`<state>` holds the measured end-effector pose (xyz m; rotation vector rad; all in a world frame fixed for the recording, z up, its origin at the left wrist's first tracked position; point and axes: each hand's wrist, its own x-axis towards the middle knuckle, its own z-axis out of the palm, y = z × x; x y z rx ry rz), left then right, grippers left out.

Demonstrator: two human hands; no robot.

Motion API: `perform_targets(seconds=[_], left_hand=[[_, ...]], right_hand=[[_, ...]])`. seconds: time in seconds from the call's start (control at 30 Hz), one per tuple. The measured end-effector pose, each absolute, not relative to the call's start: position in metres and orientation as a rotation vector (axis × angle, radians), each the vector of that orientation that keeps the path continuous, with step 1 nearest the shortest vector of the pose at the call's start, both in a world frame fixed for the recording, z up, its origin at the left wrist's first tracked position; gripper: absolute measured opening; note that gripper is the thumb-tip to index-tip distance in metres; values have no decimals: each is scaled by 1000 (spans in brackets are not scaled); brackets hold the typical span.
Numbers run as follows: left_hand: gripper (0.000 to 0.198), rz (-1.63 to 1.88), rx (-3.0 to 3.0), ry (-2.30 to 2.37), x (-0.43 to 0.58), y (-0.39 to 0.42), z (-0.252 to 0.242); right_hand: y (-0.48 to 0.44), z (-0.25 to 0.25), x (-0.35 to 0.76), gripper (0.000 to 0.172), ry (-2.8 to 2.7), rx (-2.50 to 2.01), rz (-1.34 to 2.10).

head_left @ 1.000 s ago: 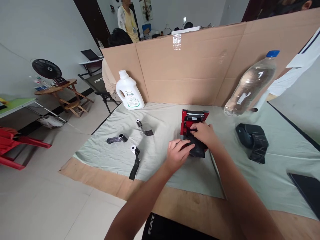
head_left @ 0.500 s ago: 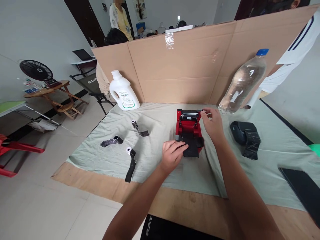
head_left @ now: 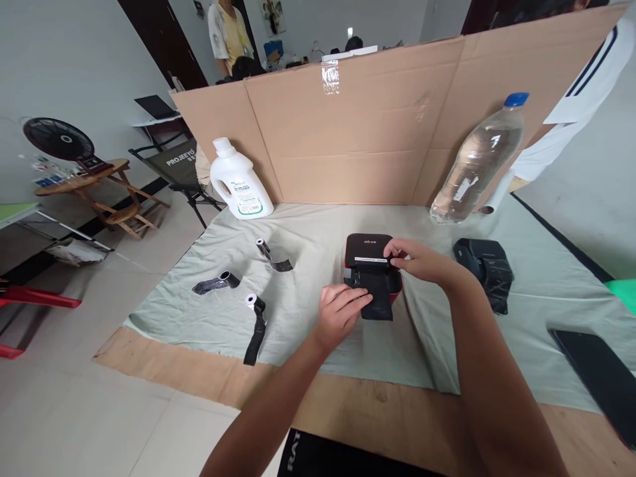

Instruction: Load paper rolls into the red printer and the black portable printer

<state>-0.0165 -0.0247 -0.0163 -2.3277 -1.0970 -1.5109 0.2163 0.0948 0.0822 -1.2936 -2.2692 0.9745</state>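
A small red and black printer (head_left: pixel 368 246) sits on the cloth with its lid lowered over the body. From its front hangs a black paper strip (head_left: pixel 378 306). The fingers of my left hand (head_left: pixel 340 311) lie together along the strip's left side, holding it at the printer's front. My right hand (head_left: pixel 415 258) grips the lid's front right corner between thumb and fingers. Left of the printer lie several small paper rolls with dark tails, among them an upper roll (head_left: pixel 263 248), a side-lying roll (head_left: pixel 226 279) and a nearer roll (head_left: pixel 252 302).
A white jug (head_left: pixel 242 182) and a water bottle (head_left: pixel 479 165) stand before the cardboard screen (head_left: pixel 342 146). To the right are a black device (head_left: pixel 477 255) with a dark strip and a phone (head_left: pixel 596 371). People are beyond the screen.
The printer's lid has swung down from upright over the body, with my right hand following it towards me. My left hand stays at the paper strip. The view has shifted slightly.
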Motion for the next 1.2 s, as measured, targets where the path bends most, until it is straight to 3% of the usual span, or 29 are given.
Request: perform_targets(seconds=[0.1,0.23,0.37,0.57,0.73,0.87,1.03,1.2], left_hand=[[34,-1513,-2312,-1124,-17,-26,-19],[28,-1561,-2283,-1230,-16,-26,-19],[31,-2003,-2168,-1721,-20,-7,-11],[50,-2651,-2067,-2579,-26,44,7],[60,-3045,-2109,-2488,-19,48,7],[63,-3045,-2083,-2500,-16,44,7],[57,-3104,-1945,-2444,-8,40,5],[47,-3191,-1616,-2264,2,30,-10]], right_hand=[[96,78,221,37,-2155,-1485,972],[96,73,227,74,-2018,-1536,1283],[94,74,229,92,-1923,-1519,1432],[91,82,227,75,-1979,-1385,1514],[89,84,225,66,-1952,-1365,1589],[88,82,221,68,-1936,-1427,1577],[91,77,225,75,-1944,-1415,1615],[89,66,232,71,-1909,-1395,1613]])
